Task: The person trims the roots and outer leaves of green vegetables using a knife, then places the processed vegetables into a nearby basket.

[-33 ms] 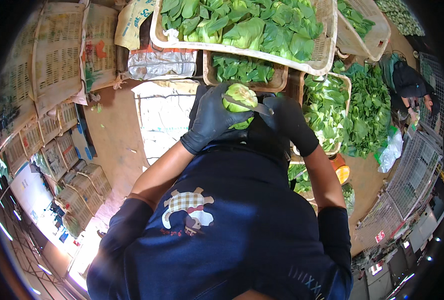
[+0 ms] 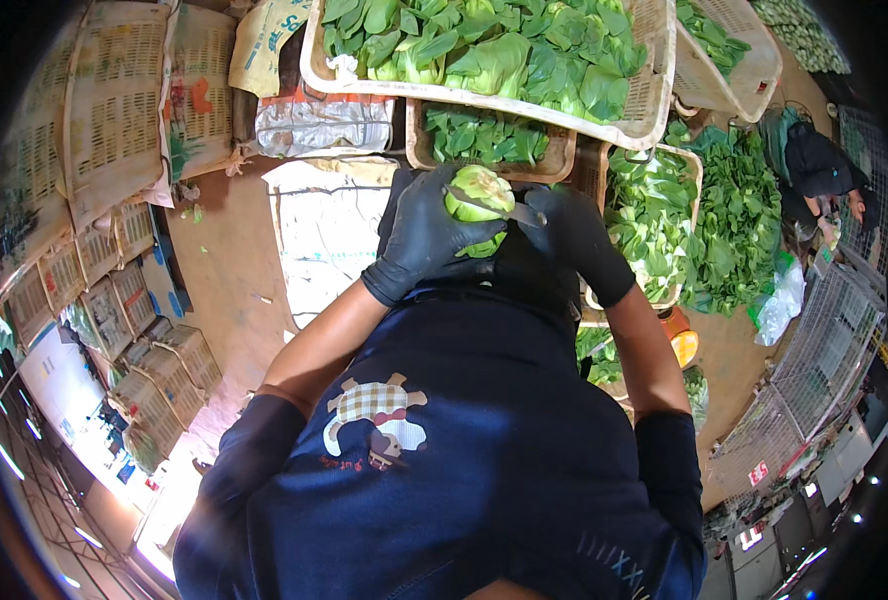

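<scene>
In front of my waist, my black-gloved left hand (image 2: pixel 422 225) is wrapped round a pale green head of bok choy (image 2: pixel 480 186), its cut base turned up. My right hand (image 2: pixel 567 235), gloved in black too, is closed on a knife (image 2: pixel 526 214). The narrow blade lies across the bok choy just below its base, and part of the knife is hidden by the glove. Green leaves hang below my left fingers.
A large crate (image 2: pixel 484 94) heaped with bok choy stands ahead, above a smaller leaf-filled crate (image 2: pixel 564 162). More greens (image 2: pixel 732 215) lie to the right, where another person's hand (image 2: pixel 856 206) shows. Stacked crates (image 2: pixel 119 95) line the left; a white sack (image 2: pixel 329 222) is nearer.
</scene>
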### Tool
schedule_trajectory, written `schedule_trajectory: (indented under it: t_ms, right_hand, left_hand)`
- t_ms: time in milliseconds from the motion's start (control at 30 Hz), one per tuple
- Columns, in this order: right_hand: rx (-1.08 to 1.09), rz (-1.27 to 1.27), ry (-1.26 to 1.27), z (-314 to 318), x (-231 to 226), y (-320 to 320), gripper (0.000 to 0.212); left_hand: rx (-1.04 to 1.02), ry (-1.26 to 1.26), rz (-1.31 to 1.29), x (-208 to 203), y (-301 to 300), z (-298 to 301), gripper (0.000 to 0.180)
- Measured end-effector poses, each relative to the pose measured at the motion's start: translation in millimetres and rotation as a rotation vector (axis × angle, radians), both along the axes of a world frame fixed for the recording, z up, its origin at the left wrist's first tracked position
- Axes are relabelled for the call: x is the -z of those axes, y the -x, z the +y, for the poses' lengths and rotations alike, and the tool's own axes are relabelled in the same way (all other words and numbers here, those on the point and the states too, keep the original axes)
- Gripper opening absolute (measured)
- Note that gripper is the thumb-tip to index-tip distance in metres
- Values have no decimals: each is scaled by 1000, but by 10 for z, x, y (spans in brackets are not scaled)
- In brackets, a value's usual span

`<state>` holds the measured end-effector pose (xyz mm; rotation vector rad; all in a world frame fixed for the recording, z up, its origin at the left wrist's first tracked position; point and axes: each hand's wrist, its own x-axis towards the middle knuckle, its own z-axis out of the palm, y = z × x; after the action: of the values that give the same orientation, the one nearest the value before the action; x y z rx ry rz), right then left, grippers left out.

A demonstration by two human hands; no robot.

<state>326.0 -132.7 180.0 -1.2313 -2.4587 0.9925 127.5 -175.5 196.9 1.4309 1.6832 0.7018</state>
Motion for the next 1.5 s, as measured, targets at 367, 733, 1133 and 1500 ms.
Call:
schedule_trajectory:
  t_ms: [367,733,1133,1500]
  right_hand:
    - [160,-239,373,329,1152,-310,36]
    - [182,400,459,393,167,557,65]
    - [-120,436,486,698,247,-76,68]
    - [-150,289,473,746,107,-184,69]
  left_hand:
    - [-220,119,-273,128,285,-222,60]
    - [-84,166,-474,290,335,324,66]
    - [603,179,-396,38,437,873,52]
    - [657,-403,145,224,425,901,38]
